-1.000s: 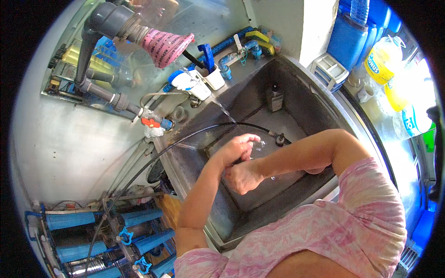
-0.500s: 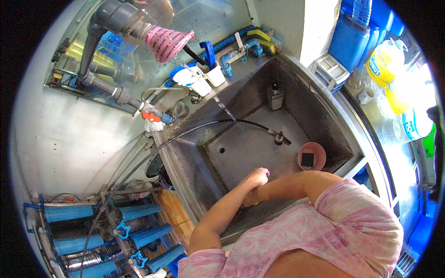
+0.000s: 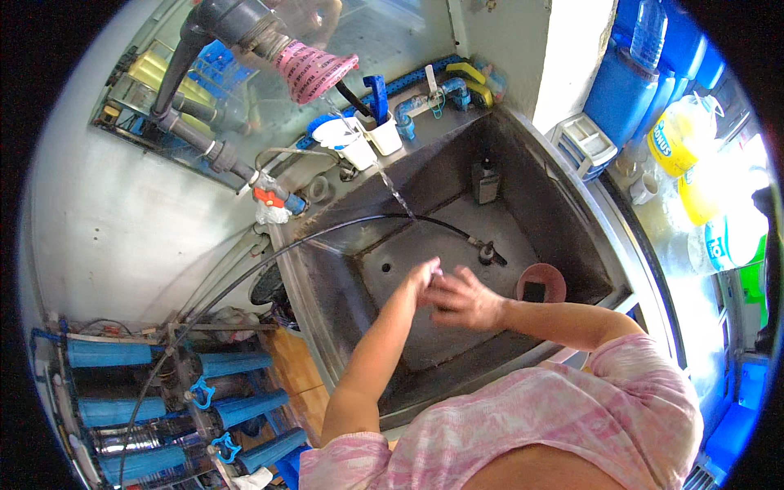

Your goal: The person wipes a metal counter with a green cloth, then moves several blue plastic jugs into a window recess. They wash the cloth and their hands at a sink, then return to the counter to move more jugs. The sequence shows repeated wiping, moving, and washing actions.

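Note:
Both my hands are together over the near part of a dark metal sink (image 3: 384, 388). My left hand (image 3: 420, 280) has its fingers drawn in; a small pinkish spot shows at their tips, and what they hold, if anything, I cannot make out. Against it lies my right hand (image 3: 467, 300), its fingers spread and slightly blurred. Water (image 3: 395, 192) pours in a thin stream into the sink beyond my hands. A black hose with a spray nozzle (image 3: 487, 253) rests on the sink floor. To the right of my hands sits a pink tub (image 3: 554, 282) with a dark square thing (image 3: 535, 291) inside.
A dark bottle (image 3: 487, 181) stands at the sink's far corner. White holders (image 3: 385, 137) with brushes, a red-handled valve (image 3: 268, 197) and grey pipes line the far edge. Yellow-labelled jugs (image 3: 678, 135) and blue containers (image 3: 618, 98) are at right. Blue rollers (image 3: 122, 410) stand at lower left.
My hands have risen away from my body, farther over the sink. My right hand, mostly hidden before beneath my left, now shows with fingers spread.

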`<action>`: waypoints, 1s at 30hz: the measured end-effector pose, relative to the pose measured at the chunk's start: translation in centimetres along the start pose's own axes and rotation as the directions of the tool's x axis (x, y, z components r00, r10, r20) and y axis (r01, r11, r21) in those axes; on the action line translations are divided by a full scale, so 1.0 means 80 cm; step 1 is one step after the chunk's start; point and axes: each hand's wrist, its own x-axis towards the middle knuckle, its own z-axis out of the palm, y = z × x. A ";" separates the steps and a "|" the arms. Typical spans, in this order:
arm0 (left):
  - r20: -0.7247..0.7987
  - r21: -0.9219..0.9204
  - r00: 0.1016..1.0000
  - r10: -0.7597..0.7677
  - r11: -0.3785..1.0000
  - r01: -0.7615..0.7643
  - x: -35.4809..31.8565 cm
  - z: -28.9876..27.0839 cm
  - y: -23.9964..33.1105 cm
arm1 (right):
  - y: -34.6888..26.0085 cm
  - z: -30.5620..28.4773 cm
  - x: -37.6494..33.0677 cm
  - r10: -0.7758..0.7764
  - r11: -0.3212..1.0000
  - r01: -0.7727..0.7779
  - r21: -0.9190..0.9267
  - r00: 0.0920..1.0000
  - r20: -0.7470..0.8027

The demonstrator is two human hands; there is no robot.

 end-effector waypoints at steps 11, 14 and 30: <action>0.165 -0.439 0.832 0.531 0.794 -0.420 0.014 -0.009 0.220 | 0.087 -0.205 -0.051 0.885 0.465 -0.616 0.637 0.348 -0.309; -0.036 -0.752 0.806 0.591 0.516 -0.411 0.029 -0.042 0.258 | 0.121 -0.247 -0.127 0.870 0.413 -0.634 0.654 0.061 -0.490; -0.310 -0.407 0.862 0.402 0.763 -0.502 -0.004 0.017 0.246 | 0.388 -0.094 -0.441 0.980 -0.079 -0.996 0.031 -0.072 0.183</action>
